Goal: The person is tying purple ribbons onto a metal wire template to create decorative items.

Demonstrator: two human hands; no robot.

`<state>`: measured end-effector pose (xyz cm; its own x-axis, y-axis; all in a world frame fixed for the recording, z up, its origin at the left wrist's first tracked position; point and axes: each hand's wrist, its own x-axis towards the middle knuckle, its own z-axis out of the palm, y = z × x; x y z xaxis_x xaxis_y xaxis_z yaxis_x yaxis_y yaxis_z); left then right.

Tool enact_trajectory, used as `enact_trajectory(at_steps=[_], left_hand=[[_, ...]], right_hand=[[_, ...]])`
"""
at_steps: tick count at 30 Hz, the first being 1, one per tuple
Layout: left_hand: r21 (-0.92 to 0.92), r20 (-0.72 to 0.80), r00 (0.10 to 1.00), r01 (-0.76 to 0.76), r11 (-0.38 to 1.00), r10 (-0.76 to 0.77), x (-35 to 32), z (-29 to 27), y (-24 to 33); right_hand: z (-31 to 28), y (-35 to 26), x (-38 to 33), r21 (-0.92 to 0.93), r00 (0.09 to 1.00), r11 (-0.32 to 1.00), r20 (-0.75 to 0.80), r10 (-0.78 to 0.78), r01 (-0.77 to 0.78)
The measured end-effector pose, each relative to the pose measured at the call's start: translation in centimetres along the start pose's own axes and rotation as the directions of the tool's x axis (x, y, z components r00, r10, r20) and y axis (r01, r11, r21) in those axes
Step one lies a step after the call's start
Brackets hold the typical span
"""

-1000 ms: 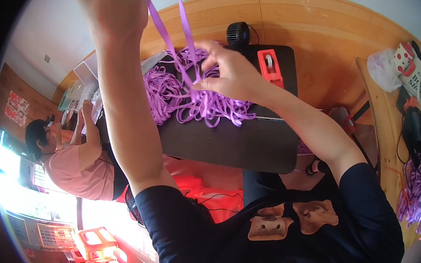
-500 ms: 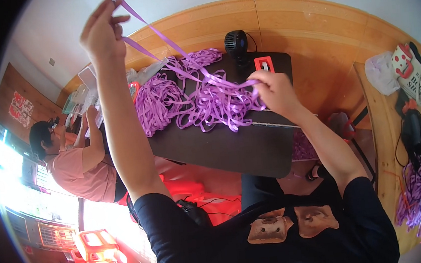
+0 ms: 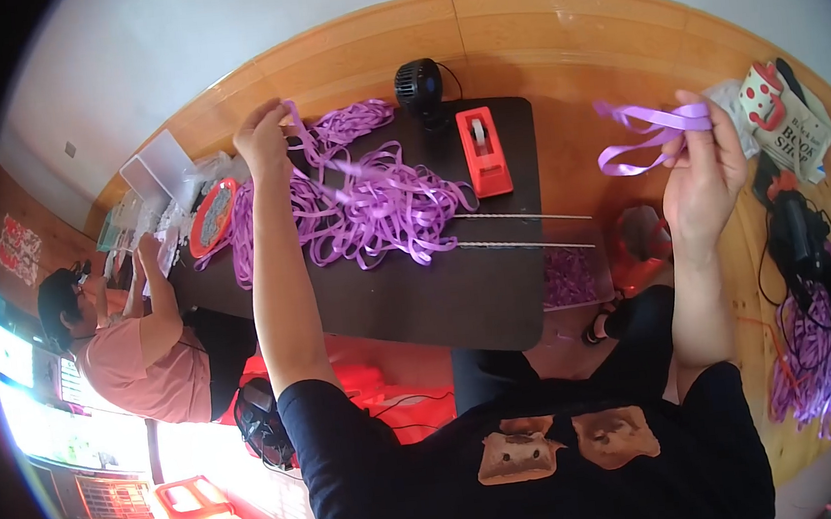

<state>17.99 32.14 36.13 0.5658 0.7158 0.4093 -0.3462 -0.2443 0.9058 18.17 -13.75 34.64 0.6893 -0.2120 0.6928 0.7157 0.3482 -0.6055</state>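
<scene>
A tangled pile of purple ribbon covers the far middle and left of the dark table. At the pile's far left, my left hand is raised with its fingers pinched on a purple strand. My right hand is up beyond the table's right end, closed on a looped length of purple ribbon. That length bends out to the left in loose curls, apart from the pile. Two thin metal rods stick out from under the pile past the table's right edge.
A red tape dispenser and a small black fan stand behind. An orange-red tray is near a co-worker at left. Below the table's right end are a tub of purple scraps and a red bin; a wooden bench is farther right.
My left hand has come down toward the pile. My right hand has swung right, away from the table, with ribbon in it. The strands stretched between my hands are now apart.
</scene>
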Motion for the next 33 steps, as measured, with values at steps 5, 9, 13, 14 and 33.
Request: enact_trajectory(at_steps=[5,9,13,14,33], left_hand=[[0.833,0.553,0.829,-0.552,0.037,-0.090,-4.2,1.0,-1.8],[0.312,0.804,0.565,-0.137,0.940,-0.184,-11.5,8.6,2.2],[-0.078,0.949,0.314,0.205,0.976,0.010,-21.3,14.7,4.3],[-0.073,0.970,0.244,0.358,0.931,-0.018,-23.1,15.5,4.4],[0.095,0.973,0.004,0.905,0.415,-0.232,-29.5,16.7,-1.7]], right_hand=[[-1.8,-0.4,-0.6,-0.290,0.905,0.957,0.404,0.129,-0.006],[-2.8,0.0,-0.5,-0.358,0.831,0.929,0.542,0.127,0.092],[-3.6,-1.0,-0.5,-0.533,0.814,0.836,0.539,0.218,0.129],[-3.7,-1.1,-0.7,-0.567,0.840,0.813,0.501,0.209,0.136],[-8.8,-2.3,0.2,-0.341,0.990,0.934,-0.048,-0.130,0.106]])
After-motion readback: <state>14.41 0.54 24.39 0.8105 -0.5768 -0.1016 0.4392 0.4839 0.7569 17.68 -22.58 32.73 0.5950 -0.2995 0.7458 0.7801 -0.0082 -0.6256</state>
